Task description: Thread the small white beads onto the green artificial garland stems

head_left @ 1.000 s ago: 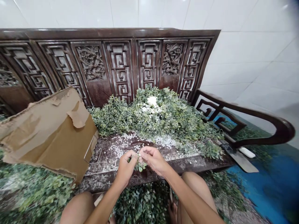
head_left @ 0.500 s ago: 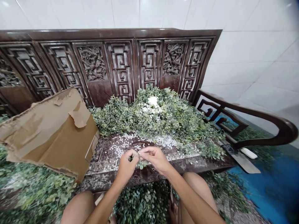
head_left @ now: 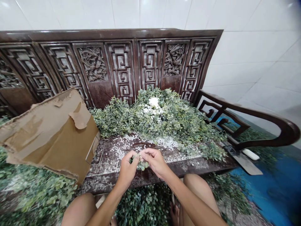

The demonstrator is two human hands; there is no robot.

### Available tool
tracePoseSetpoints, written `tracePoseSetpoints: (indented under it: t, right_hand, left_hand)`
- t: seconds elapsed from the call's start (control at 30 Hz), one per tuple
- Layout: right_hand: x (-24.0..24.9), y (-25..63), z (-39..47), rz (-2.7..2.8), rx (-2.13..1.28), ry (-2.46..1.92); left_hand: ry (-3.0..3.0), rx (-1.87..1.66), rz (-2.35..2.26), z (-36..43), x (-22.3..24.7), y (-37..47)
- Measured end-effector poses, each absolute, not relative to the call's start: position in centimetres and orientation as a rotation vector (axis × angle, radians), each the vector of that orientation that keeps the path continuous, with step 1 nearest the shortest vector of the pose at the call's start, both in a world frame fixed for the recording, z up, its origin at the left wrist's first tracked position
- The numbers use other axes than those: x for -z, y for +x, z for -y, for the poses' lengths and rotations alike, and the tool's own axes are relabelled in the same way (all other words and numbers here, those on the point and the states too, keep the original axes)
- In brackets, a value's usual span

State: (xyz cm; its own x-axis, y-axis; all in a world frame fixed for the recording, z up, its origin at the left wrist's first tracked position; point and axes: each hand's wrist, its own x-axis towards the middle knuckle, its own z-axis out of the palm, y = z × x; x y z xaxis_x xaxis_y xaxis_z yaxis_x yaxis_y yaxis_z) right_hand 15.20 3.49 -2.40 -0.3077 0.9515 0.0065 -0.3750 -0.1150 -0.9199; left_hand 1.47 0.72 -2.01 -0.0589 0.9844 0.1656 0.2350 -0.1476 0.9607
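Note:
Just above the front edge of the bench seat, my two hands meet at the fingertips. My left hand [head_left: 128, 169] is closed around an artificial leafy sprig [head_left: 142, 166], whose small green leaves hang between the hands. Thumb and forefinger of my right hand [head_left: 156, 162] pinch at the top of that sprig; whatever tiny piece they hold is too small to make out. Behind the hands, many small white discs [head_left: 118, 153] lie scattered over the dark wooden seat. A big heap of artificial greenery [head_left: 181, 122] rises at the back, with a pile of white discs [head_left: 154, 102] on it.
A torn cardboard sheet [head_left: 54, 135] leans at the left beside a bent metal wire [head_left: 88, 153]. More greenery [head_left: 42, 191] lies at lower left and below the seat. On the right are the carved armrest [head_left: 265, 117], a flat metal blade [head_left: 244, 163] and a white oblong object [head_left: 250, 154].
My right fingertips have shifted very slightly and curled closer against the sprig. A little more of its leaves shows below them. Everything else stays in place.

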Motion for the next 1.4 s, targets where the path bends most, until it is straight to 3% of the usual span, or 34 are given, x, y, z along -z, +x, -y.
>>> tracePoseSetpoints:
  t: [1.4]
  right_hand:
    - [3.1,14.0,-3.1,0.977,-1.615,-0.776]
  left_hand:
    - [1.5,-1.306,-1.388,-0.8,2.3,1.6]
